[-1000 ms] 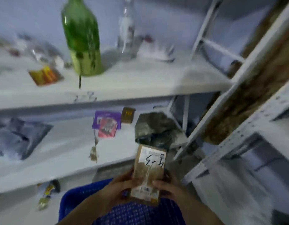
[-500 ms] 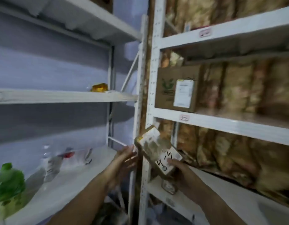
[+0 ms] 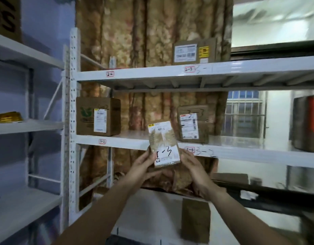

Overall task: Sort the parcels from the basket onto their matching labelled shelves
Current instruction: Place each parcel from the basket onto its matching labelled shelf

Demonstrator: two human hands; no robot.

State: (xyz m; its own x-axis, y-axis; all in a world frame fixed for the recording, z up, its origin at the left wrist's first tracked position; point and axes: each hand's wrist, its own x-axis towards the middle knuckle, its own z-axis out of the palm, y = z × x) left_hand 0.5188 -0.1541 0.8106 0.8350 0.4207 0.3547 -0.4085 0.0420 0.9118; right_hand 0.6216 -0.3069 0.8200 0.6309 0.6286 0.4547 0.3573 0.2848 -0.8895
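Left hand (image 3: pixel 144 163), right hand (image 3: pixel 191 162) aloft, curled.

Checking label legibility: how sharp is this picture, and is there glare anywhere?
Head view: the held parcel is fairly sharp, handwriting visible; head view: shelf tags are soft; head view: window light washes out the right side.

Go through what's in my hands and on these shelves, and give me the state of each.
Small parcel, upright, held off the shelves between both hands.
Left hand, holds the parcel's left edge.
Right hand, holds its right edge.
Green-logo box, closed, standing on the middle shelf.
Second box, closed, on the same shelf, further right.
Top box, closed, on the upper shelf.
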